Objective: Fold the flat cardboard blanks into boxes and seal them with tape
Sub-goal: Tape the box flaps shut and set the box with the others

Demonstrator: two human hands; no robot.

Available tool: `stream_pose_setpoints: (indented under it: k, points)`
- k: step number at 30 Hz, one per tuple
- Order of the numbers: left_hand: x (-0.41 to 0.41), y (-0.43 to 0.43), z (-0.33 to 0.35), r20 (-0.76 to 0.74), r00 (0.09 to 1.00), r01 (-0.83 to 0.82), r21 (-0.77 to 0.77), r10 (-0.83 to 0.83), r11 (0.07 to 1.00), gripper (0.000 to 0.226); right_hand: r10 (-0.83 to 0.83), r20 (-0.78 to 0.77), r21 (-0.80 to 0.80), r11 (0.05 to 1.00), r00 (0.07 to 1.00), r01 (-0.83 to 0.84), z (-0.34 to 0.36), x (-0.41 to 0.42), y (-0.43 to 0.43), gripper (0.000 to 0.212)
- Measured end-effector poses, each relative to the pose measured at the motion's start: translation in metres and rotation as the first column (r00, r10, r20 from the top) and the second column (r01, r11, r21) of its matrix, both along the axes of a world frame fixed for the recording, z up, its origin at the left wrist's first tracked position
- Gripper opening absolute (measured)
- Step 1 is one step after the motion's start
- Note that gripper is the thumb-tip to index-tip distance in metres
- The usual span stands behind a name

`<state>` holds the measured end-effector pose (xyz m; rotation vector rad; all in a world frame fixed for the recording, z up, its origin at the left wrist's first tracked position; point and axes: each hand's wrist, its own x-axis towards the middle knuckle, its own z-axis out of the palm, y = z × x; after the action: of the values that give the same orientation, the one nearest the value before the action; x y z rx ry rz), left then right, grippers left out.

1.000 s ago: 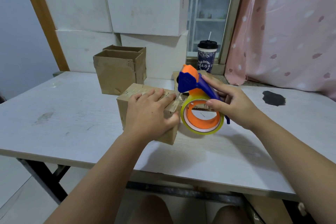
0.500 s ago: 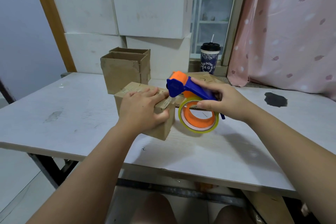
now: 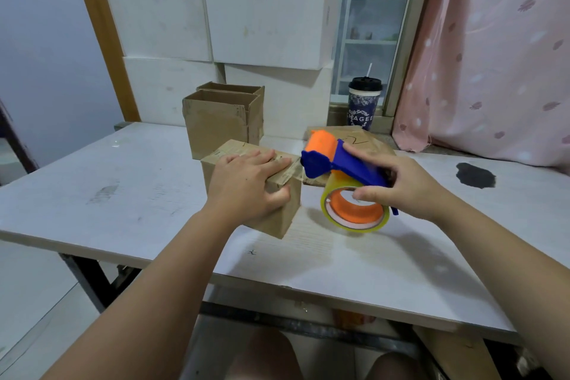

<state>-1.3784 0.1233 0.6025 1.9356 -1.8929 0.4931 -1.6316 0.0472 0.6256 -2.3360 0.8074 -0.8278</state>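
Observation:
A small closed cardboard box (image 3: pixel 279 216) lies on the white table (image 3: pixel 92 194). My left hand (image 3: pixel 246 185) rests flat on its top, fingers stretched toward the right edge and thumb hooked on the near side. A blue and orange tape dispenser (image 3: pixel 333 163) with a yellowish tape roll (image 3: pixel 354 210) sits just right of the box, its head touching the box's top right corner. My right hand (image 3: pixel 398 185) grips the dispenser's handle. A strip of clear tape runs along the box top under my left fingers.
Two open cardboard boxes (image 3: pixel 222 120) stand behind the closed one. Flat cardboard blanks (image 3: pixel 367 142) lie behind the dispenser. A lidded cup with a straw (image 3: pixel 362 105) stands on the sill. White boxes (image 3: pixel 262 9) are stacked at the back. A dark stain (image 3: pixel 475 174) marks the table's right side.
The dispenser tipped flatter and its head came down against the box's right top corner. My left hand stayed pressed on the box top. The camera tilted up slightly.

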Motion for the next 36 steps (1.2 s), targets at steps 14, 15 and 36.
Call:
stream_pose_setpoints:
  k: [14,15,36]
  points:
    - [0.012,0.002,-0.003,-0.027,0.999,0.021,-0.018,-0.021,1.000,0.072,0.033,0.025,0.124,0.992,0.999,-0.035,-0.007,-0.014,0.006,0.064]
    - [0.012,0.002,-0.003,-0.030,0.999,0.022,-0.027,-0.023,0.999,0.072,0.029,-0.001,0.113,0.993,1.000,-0.029,-0.004,-0.014,0.006,0.064]
    - [-0.005,0.003,-0.017,-0.004,0.997,0.081,-0.170,-0.083,0.982,0.062,-0.006,-0.626,-0.010,1.000,0.779,0.000,0.069,0.038,0.008,0.056]
